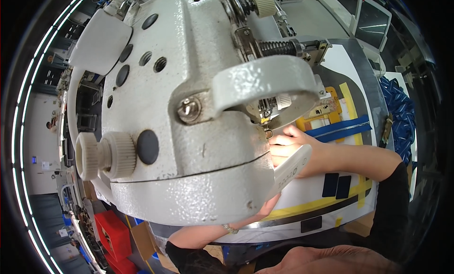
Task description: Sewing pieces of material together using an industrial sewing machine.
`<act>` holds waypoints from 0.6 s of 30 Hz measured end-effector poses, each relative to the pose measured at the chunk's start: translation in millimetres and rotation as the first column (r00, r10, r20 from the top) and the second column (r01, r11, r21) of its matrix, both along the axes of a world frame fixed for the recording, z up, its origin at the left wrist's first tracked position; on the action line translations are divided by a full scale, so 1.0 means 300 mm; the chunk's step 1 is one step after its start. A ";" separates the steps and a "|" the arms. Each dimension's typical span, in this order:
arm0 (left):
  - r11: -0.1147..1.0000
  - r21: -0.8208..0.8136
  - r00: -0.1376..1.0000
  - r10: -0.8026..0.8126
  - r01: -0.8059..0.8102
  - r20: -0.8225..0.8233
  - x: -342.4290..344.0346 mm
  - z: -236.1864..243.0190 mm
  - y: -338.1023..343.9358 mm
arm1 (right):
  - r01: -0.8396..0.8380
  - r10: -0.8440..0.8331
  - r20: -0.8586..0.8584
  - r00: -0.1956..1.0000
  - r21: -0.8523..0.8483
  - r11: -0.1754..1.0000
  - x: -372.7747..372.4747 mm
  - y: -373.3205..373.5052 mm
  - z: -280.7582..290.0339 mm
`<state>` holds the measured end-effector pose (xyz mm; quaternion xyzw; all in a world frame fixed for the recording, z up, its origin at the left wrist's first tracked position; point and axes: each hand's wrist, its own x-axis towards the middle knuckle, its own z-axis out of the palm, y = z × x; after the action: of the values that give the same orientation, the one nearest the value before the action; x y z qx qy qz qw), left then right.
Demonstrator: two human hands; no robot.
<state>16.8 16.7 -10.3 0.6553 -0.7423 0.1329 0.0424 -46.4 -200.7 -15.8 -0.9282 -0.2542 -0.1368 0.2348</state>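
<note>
A large white sewing machine head (222,146) fills the middle of the view and hides much of the work area. My right hand (305,153) reaches in from the right beside the needle area. Its bent fingers lie close together and point left; the tips go out of sight behind the machine. A blue zipper strip (343,129) runs rightward from just beyond this hand. Under the machine head passes my left hand (270,207), showing only its edge and a wrist with a bracelet; its fingers are hidden.
Yellow tape (302,209) edges the white work surface, where two dark rectangular pieces (336,185) lie. A yellow plate (332,108) sits beyond the zipper strip. Bunched blue strips (398,115) are heaped at right, near a screen (372,23). Red bins (113,236) stand lower left.
</note>
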 end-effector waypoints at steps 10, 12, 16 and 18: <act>0.998 -0.067 0.998 -0.014 0.011 -0.054 0.010 0.043 -0.030 | 0.054 -0.057 -0.045 0.997 -0.067 0.996 -0.008 -0.009 0.049; 0.996 -0.083 0.996 0.007 -0.014 -0.089 0.017 0.044 -0.027 | 0.116 -0.124 -0.082 0.989 -0.095 0.989 -0.008 -0.021 0.098; 0.995 -0.100 0.996 -0.032 0.024 -0.085 0.010 0.006 -0.025 | 0.170 -0.170 -0.125 0.977 -0.010 0.985 -0.020 -0.049 0.128; 0.992 -0.118 0.993 -0.044 0.031 -0.109 0.007 -0.002 -0.017 | 0.145 -0.160 -0.124 0.979 -0.125 0.982 -0.039 -0.063 0.109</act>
<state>18.8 11.7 -10.9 0.6439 -0.7421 0.1386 0.1242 -58.2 -219.5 16.8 -0.9640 -0.1736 -0.0774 0.1862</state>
